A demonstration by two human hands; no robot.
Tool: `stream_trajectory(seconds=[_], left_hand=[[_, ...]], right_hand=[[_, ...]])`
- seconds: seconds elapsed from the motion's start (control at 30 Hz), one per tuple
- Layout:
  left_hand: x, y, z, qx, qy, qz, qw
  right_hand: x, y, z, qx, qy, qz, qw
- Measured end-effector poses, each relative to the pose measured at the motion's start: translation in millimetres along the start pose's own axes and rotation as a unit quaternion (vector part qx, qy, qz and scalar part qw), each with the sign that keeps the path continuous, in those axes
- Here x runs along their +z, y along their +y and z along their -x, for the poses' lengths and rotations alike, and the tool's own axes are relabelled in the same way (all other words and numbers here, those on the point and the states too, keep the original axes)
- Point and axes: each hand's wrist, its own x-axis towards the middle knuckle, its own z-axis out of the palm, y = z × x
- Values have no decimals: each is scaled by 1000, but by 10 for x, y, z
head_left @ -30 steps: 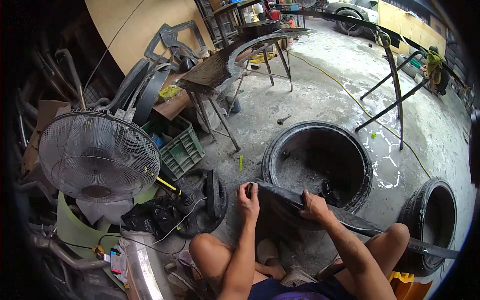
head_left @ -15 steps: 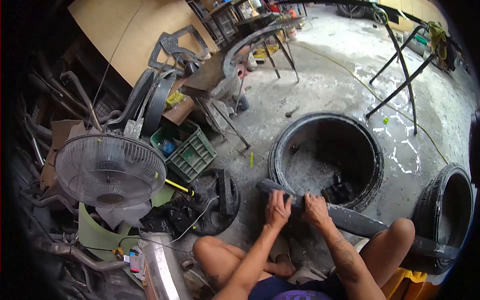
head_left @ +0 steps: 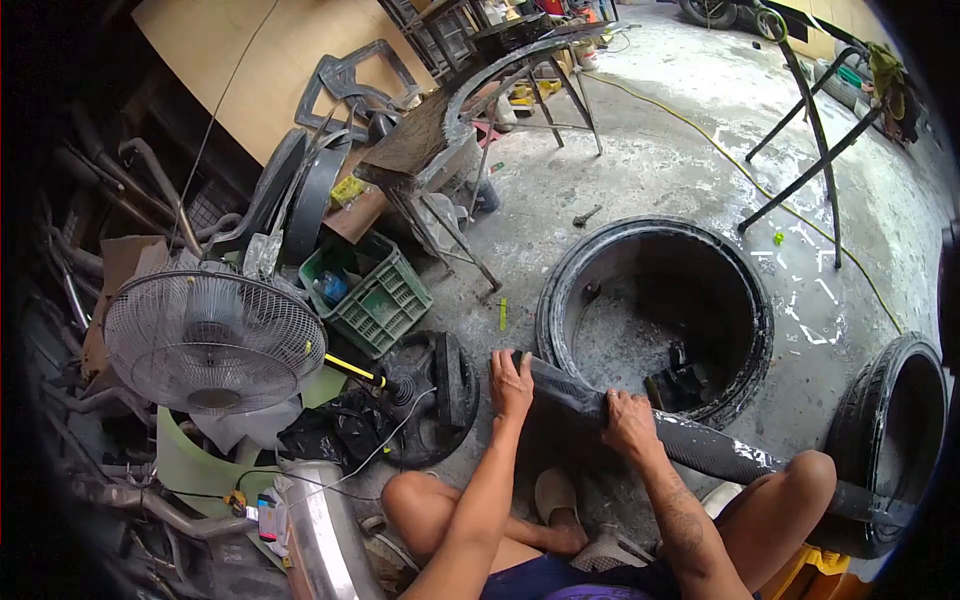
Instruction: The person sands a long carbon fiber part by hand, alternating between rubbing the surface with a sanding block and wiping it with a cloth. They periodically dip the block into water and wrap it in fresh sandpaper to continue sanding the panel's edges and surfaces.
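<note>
A long black panel with a woven, carbon-fibre look [head_left: 705, 447] lies across the front of a large tyre [head_left: 755, 300] and runs right, past my right knee. My left hand [head_left: 511, 388] is closed round its left end, fingers over the top edge. Farther along, my right hand [head_left: 630, 422] grips the panel near the tyre's rim, fingertips curled over the far edge. White glints show on the panel's surface right of that hand. Inside the tyre sits a dark, angular object [head_left: 680, 378].
A second tyre [head_left: 860, 430] stands at the right, under the panel's far end. To my left are a pedestal fan [head_left: 215, 340], its round black base [head_left: 405, 450], a green crate [head_left: 385, 305] and a metal cylinder [head_left: 325, 530]. Metal-legged stands [head_left: 825, 165] rise beyond.
My left hand has moved left along the panel to its end, which it now covers. My right hand stays in nearly the same place on the panel.
</note>
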Motion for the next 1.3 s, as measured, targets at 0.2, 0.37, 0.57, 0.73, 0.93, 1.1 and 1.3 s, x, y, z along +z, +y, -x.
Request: stream_trajectory(seconds=[0.2,0.37,0.57,0.73,0.93,1.1,1.3], left_hand=[[-102,691,656,64,-94,37,993],[-69,-233,-35,-37,38,30,998],[-99,545,580,42,-23,28,998],[17,-222,-62,-81,37,63,994],[134,-330,28,-308,147,189,921],[-230,-46,272,-357,104,272,888],[-218,-12,142,-214,82,174,958]], right_hand=[[38,65,-8,-19,14,-17,1000],[-81,-1,51,-17,57,-17,998],[-30,75,-24,-38,65,-19,997],[-35,90,-2,-70,119,-10,990],[-644,198,-122,24,-85,-105,991],[-602,559,-170,62,-178,-157,970],[-608,286,-29,23,-89,-69,993]])
